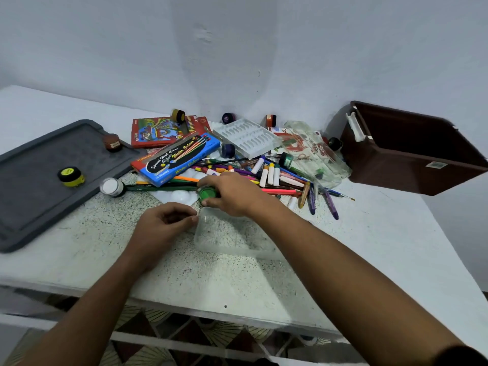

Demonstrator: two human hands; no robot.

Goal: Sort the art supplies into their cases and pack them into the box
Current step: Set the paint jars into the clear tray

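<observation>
My right hand [232, 195] is gripping the green paint jar [207, 194] with curled fingers; my left hand [162, 223] is pinching the clear plastic case [232, 233] at its rim.

- Two bare forearms, uncovered from wrist to well past the elbow side, reaching in over the near edge of the counter [184, 276].
- Left hand [163, 223]: no ring, no watch, no band at the wrist.
- Right hand [232, 196]: likewise without ring, watch or bracelet.
- Dark sleeve edge [459, 356], near-black with a reddish-brown tinge, at the upper end of the right arm, well below the counter's near edge at the frame's bottom right corner.
- No sleeve visible on the left arm; bare to the frame's lower border.
- Nails short; finer detail too blurred to tell.
</observation>
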